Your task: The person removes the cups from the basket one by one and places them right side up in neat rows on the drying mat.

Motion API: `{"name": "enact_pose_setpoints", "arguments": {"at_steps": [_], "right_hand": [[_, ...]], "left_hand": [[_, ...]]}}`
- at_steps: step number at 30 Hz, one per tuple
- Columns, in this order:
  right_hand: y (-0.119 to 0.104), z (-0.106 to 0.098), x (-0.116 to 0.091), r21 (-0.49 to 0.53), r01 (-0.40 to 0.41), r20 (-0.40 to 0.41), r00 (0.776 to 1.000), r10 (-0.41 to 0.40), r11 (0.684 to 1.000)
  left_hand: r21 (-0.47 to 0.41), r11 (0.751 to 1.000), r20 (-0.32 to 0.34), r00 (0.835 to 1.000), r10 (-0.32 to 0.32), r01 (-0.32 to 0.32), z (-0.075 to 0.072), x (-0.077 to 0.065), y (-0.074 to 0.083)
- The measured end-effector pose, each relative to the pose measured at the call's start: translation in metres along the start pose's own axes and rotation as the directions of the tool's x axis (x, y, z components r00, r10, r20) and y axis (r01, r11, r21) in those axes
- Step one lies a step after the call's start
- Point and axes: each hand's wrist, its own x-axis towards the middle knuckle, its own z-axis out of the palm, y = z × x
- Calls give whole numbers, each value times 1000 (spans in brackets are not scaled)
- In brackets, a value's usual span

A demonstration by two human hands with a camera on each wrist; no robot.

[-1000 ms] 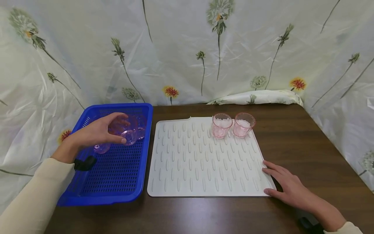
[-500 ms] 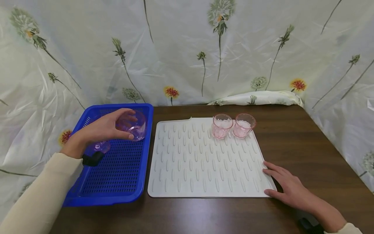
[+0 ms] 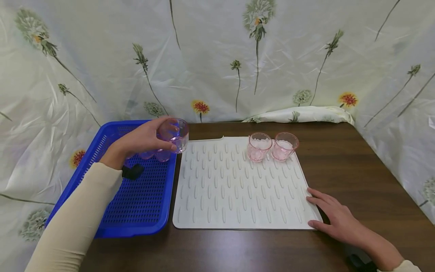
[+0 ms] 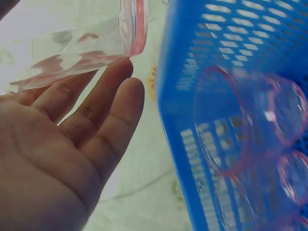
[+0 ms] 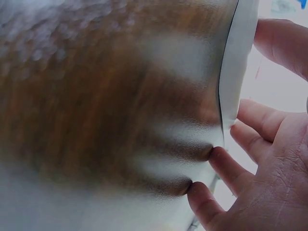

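My left hand [image 3: 144,138] holds a clear pink-tinted glass [image 3: 182,138], thumb on the near side and fingers on the far side. The glass is over the right rim of the blue basket [image 3: 165,206], near the back left corner of the white ridged mat [image 3: 234,189]. In the left wrist view, fingers lie along the glass [image 4: 86,53]. At the mat's right edge my right hand [image 3: 336,217] rests, fingertips touching the edge and the table. Two pink glasses, a left one [image 3: 259,149] and a right one [image 3: 284,148], stand upright at the mat's back right.
More pink glasses [image 4: 224,122] are in the basket, partly hidden by my left arm in the head view. Brown wooden table [image 3: 340,158] surrounds the mat. A flower-printed sheet [image 3: 210,56] hangs behind, with a rolled fold [image 3: 306,114] at the table's back edge.
My left hand has lifted the glass up from inside the basket and carried it right, to the basket's right rim. My right hand and the two glasses on the mat stay put.
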Motion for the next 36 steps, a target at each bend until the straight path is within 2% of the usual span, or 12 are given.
{"name": "enact_pose_setpoints", "arguments": {"at_steps": [3, 8, 12, 14, 18, 23, 30, 36], "right_hand": [[1, 1, -1, -1, 5, -12, 1000, -5, 1000], [2, 2, -3, -6, 5, -18, 1000, -5, 1000], [2, 2, -5, -11, 2, -20, 1000, -2, 1000], [2, 1, -5, -11, 1, -21, 1000, -2, 1000], [2, 2, -5, -4, 5, -17, 1000, -5, 1000], [1, 3, -3, 1, 27, -38, 999, -27, 1000], [2, 3, -2, 0, 19, -28, 999, -19, 1000], [0, 1, -1, 4, 26, -30, 999, -26, 1000]], "left_hand": [[3, 1000, -16, 1000, 11, -11, 5, 14, 8], [-17, 997, -26, 997, 73, -74, 14, 36, 20], [-72, 990, -17, 992, 123, -124, 26, 54, 27], [-103, 987, -8, 992, 126, -126, 32, 63, 29], [-165, 981, 1, 994, 106, -105, 43, 78, 31], [-236, 969, -22, 997, 75, -78, 52, 93, 31], [-266, 964, -59, 998, -10, -6, 73, 114, 33], [-348, 936, -50, 997, -62, 41, 95, 128, 34]]}}
